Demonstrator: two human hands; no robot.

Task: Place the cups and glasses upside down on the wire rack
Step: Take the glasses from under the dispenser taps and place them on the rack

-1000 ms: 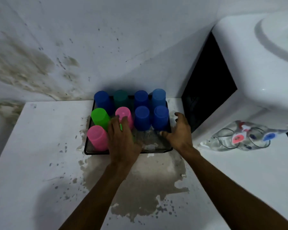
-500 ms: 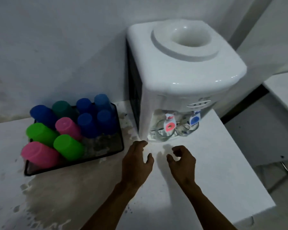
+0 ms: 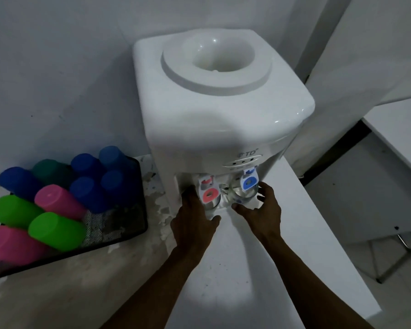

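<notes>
A black wire rack (image 3: 119, 236) at the left holds several plastic cups upside down: blue, teal, pink (image 3: 57, 200) and green (image 3: 55, 230). Two clear glasses stand in the bay of a white water dispenser (image 3: 214, 119). My left hand (image 3: 193, 222) wraps around the left glass (image 3: 212, 204) under the red tap. My right hand (image 3: 259, 207) curls around the right glass (image 3: 241, 194) under the blue tap. Both glasses are partly hidden by the taps and my fingers.
The dispenser stands on a white counter (image 3: 259, 269) whose edge drops off at the right. A stained, damp patch (image 3: 86, 281) spreads in front of the rack. A wall rises behind. Another white surface (image 3: 399, 138) lies at the far right.
The view swung right from the rack to the dispenser. Both hands left the rack, crossed the counter and reached into the dispenser bay, closing around the two glasses.
</notes>
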